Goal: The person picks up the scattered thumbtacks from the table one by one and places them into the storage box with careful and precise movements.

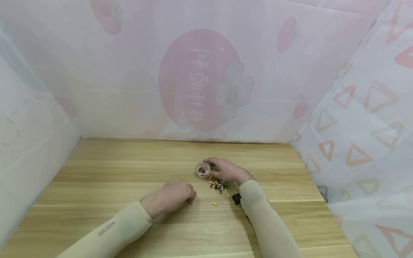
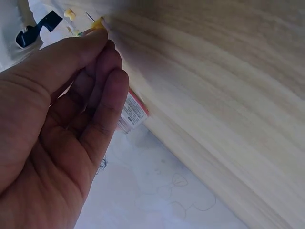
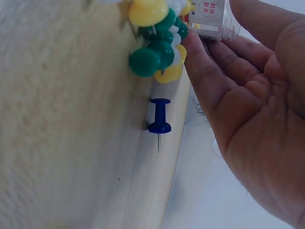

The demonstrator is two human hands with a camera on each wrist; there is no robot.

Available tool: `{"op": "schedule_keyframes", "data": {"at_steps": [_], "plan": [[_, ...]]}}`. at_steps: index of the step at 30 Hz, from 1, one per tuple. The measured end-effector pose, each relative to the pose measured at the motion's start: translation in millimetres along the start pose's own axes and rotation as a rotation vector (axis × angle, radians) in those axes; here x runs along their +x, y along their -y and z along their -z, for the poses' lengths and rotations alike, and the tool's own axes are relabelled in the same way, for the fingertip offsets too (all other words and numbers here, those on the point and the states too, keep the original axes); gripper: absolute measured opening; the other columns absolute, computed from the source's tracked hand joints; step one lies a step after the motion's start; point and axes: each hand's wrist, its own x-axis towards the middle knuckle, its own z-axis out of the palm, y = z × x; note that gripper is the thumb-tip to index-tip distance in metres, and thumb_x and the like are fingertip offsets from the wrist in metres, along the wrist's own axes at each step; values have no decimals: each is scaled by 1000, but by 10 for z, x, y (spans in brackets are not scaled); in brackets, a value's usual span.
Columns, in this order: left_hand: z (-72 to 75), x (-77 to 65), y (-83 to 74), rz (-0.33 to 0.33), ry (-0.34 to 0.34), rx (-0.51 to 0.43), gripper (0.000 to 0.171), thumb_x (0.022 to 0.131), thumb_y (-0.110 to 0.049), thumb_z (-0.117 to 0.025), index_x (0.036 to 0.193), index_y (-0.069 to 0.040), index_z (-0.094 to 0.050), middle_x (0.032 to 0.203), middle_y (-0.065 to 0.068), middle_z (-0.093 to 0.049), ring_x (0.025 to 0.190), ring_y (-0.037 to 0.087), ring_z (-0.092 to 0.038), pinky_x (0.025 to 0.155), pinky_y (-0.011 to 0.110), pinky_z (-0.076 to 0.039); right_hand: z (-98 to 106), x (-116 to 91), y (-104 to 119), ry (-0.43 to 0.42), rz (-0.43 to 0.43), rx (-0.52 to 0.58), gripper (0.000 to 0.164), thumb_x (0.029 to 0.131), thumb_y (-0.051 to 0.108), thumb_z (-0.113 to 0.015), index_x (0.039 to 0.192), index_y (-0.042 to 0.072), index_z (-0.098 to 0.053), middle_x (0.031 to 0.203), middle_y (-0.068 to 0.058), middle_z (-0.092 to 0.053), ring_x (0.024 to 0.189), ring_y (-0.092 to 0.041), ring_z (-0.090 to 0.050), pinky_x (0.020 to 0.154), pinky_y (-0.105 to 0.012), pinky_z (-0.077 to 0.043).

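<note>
My left hand (image 1: 171, 197) is low over the table, its thumb and fingertips pinching a yellow push pin (image 2: 98, 23) whose needle sticks out. The right hand (image 1: 227, 170) holds a small clear jar (image 1: 202, 170) by its side, thumb and fingers around it. Several coloured push pins show inside the open jar, which stands upright with a printed label (image 2: 133, 112). Just in front of the right hand lies a loose pile of push pins (image 1: 218, 185), with yellow, green, white, red and blue ones. A blue push pin (image 3: 160, 115) lies apart from the pile in the right wrist view.
Another yellow push pin (image 1: 214, 204) lies alone between the forearms. A black piece (image 1: 237, 198) sits beside the right sleeve. The wooden table (image 1: 129, 154) meets a printed sheet (image 1: 122, 107) at its back edge, with more sheets at both sides.
</note>
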Motion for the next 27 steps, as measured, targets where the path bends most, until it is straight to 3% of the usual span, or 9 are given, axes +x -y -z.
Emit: {"op": "schedule_keyframes", "data": {"at_steps": [13,27], "plan": [[0,63,70,20,7,-15,15,86,-6,-79,80,-18,-72,80,-8,-65,66,3,-52,58,19,-48,1,-4,4,-2,-2,-15,56,104,26,-63,156,15,-45,145,-3,-59,132,-17,-55,108,-35,-46],[72,226,280,161,-128,-120,4,97,-10,-69,96,-13,-67,90,-4,-66,79,10,-59,71,29,-54,-4,-15,1,-5,0,3,56,104,26,-63,156,15,-45,143,-3,-61,128,-16,-58,104,-35,-49]]}}
